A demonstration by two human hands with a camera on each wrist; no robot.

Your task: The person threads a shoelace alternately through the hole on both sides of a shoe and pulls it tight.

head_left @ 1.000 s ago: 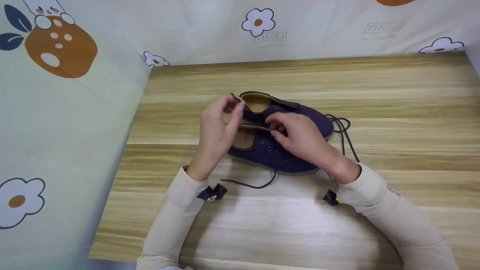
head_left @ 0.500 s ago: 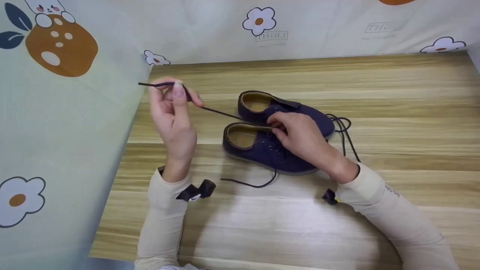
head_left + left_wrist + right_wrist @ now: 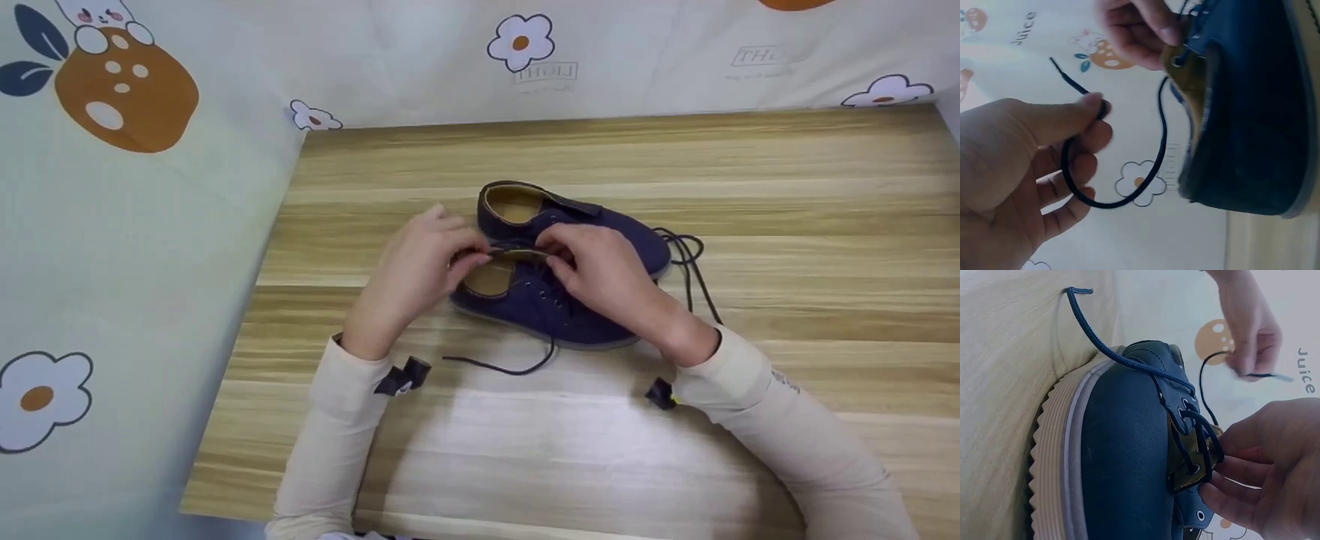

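In the head view a navy lace-up shoe (image 3: 510, 309) lies with its opening to the left. My left hand (image 3: 420, 262) is at that opening. It pinches a dark shoelace (image 3: 1112, 206) between thumb and forefinger; the tip sticks out past them and the rest loops back to the shoe. My right hand (image 3: 604, 262) holds the shoe's far eyelet flap (image 3: 1188, 481) with thumb and fingers, its tan lining turned outward. Laces cross through several eyelets beside those fingers. The lace's other end (image 3: 517, 373) trails on the table in front.
A matching navy shoe (image 3: 622, 231) lies right behind, touching or almost touching the first. Its loose laces (image 3: 688, 259) curl off past the toe. The wood-grain table (image 3: 375, 172) meets a printed cloth (image 3: 420, 67) at the back and left. Small black wrist devices (image 3: 660, 394) hang at both cuffs.
My left hand swung out left, drawing the lace taut, then came back right to the shoe's opening with the lace still pinched. My right hand has stayed on the flap.
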